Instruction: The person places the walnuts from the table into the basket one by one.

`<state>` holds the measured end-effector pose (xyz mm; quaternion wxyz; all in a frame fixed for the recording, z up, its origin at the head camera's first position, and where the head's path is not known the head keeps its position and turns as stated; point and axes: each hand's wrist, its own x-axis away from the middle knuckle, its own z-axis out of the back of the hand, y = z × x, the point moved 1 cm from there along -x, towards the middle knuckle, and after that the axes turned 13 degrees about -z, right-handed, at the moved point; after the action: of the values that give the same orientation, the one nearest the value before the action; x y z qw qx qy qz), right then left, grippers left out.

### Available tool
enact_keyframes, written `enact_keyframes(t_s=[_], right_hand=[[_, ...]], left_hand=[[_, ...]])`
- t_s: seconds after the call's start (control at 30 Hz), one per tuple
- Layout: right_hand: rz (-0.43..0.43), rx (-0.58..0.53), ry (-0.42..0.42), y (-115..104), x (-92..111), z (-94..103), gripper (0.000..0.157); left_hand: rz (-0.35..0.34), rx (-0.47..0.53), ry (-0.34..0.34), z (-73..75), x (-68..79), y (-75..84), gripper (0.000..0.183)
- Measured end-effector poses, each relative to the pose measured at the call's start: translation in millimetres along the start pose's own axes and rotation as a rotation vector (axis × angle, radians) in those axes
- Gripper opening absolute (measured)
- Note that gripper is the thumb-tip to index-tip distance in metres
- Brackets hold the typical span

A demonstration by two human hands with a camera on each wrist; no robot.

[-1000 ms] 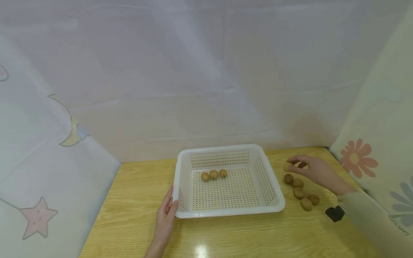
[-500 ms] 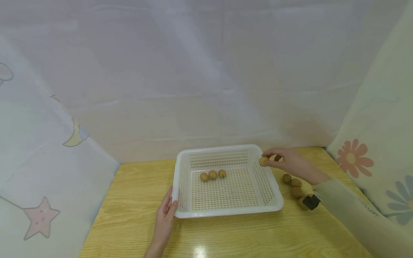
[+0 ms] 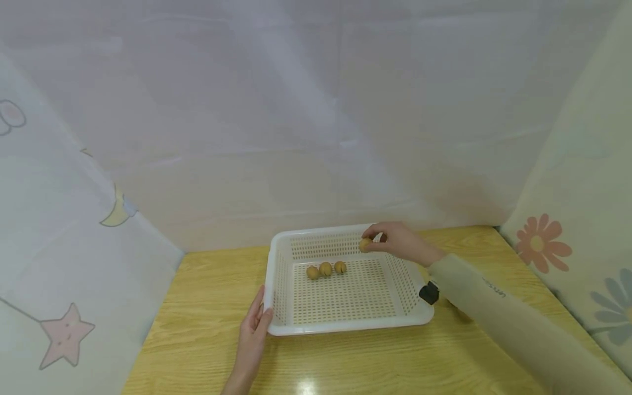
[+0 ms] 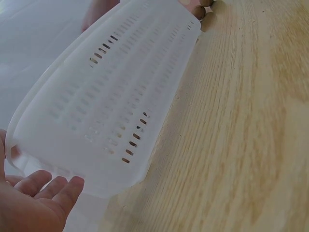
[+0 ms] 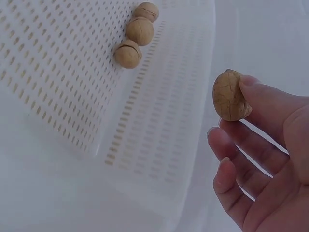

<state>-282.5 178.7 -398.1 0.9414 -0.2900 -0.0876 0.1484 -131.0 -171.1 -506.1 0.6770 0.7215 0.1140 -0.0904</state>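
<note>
Snugly, a walnut (image 3: 365, 245) sat at the right hand's (image 3: 399, 242) nine o'clock, pinched in near-closed fingertips (image 5: 251, 82); the left hand (image 3: 253, 327) gripped the basket (image 3: 345, 328).

basket (image 3: 350, 327): on table (image 3: 197, 318), back sheet (image 3: 316, 137) behind
three walnuts (image 3: 326, 269): in basket, one row on its floor, left of centre, toward rear
left hand (image 3: 253, 327): at basket's left rim, near front corner
held walnut (image 3: 365, 245): in right hand (image 3: 402, 242), above basket's right rear
loose walnuts (image 4: 199, 12): on table, right of basket
</note>
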Motion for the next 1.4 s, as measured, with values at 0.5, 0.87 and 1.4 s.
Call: enact_keyframes(t_s=[0.5, 0.87, 1.4], right_hand=[[-0.058, -0.015, -0.047, 6.4, -45.5, -54.7, 0.031], [-0.112, 0.121, -0.096, 21.9, -56.3, -85.2, 0.019], [-0.117, 0.093, -0.109, 10.8, -51.0, -80.5, 0.027]], left_hand=[[-0.003, -0.015, 0.005, -0.6, -1.8, -2.2, 0.055], [-0.002, -0.024, -0.005, 1.0, -2.5, -2.8, 0.055], [0.016, -0.032, 0.004, -1.0, -0.2, 1.3, 0.053]])
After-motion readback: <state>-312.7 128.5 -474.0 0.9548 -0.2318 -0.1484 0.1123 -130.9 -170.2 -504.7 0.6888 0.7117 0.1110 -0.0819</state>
